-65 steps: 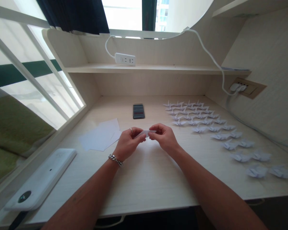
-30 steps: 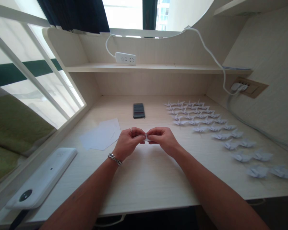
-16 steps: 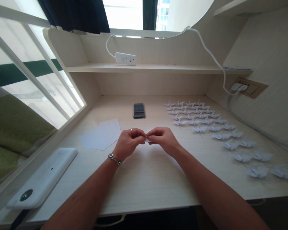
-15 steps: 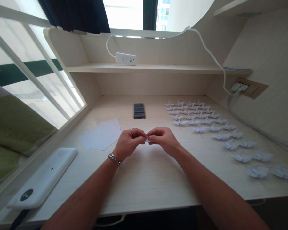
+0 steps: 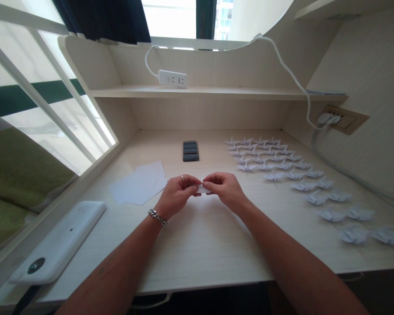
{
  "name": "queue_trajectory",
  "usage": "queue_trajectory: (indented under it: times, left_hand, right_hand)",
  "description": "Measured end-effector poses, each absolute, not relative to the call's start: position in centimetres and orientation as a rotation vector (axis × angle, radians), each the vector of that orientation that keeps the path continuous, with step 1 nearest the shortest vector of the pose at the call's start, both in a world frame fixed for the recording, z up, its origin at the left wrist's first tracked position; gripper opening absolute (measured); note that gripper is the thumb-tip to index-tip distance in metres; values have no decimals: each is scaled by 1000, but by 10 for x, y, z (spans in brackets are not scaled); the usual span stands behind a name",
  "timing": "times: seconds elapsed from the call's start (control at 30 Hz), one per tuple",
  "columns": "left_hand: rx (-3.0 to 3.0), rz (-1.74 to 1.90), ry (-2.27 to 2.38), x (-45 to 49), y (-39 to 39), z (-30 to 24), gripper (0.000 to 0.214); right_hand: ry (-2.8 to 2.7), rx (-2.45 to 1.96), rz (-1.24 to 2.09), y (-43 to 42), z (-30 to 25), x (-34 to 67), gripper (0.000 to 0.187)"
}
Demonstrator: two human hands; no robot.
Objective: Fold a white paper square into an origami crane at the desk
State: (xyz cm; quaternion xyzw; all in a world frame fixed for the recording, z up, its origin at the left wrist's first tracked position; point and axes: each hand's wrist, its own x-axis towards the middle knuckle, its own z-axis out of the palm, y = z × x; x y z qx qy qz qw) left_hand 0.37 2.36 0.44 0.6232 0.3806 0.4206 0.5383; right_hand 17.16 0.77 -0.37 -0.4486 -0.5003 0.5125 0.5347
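Note:
Between my two hands is a small piece of folded white paper, pinched over the middle of the desk. My left hand, with a ring and a chain bracelet, grips its left end between thumb and fingers. The other end is pinched by my right hand. Most of the paper is hidden behind the fingers, so its exact shape cannot be made out. Loose white paper sheets lie just left of my left hand. Rows of folded white paper cranes stand to the right of my right hand.
A dark, blurred rectangular object lies beyond my hands. At the left edge of the desk rests a long white device with a black cable. A power strip sits on the shelf, and a white cord runs to the wall socket.
My hands have drawn slightly apart, and more of the folded paper shows between the fingertips. The cranes and sheets have stayed in place.

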Motion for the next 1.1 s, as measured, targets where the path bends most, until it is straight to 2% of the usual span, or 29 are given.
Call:
queue_trajectory:
  times: [0.2, 0.83, 1.1]
  left_hand:
    - [1469, 1030, 919, 4, 25, 5, 19]
    - [1418, 1131, 993, 5, 24, 5, 23]
    - [1457, 1091, 1009, 3, 24, 4, 18]
  right_hand:
    - [-1239, -1060, 1157, 8, -6, 170, 23]
    - [-1227, -1007, 1173, 10, -11, 167, 28]
    - [-1391, -1051, 1032, 11, -13, 171, 15]
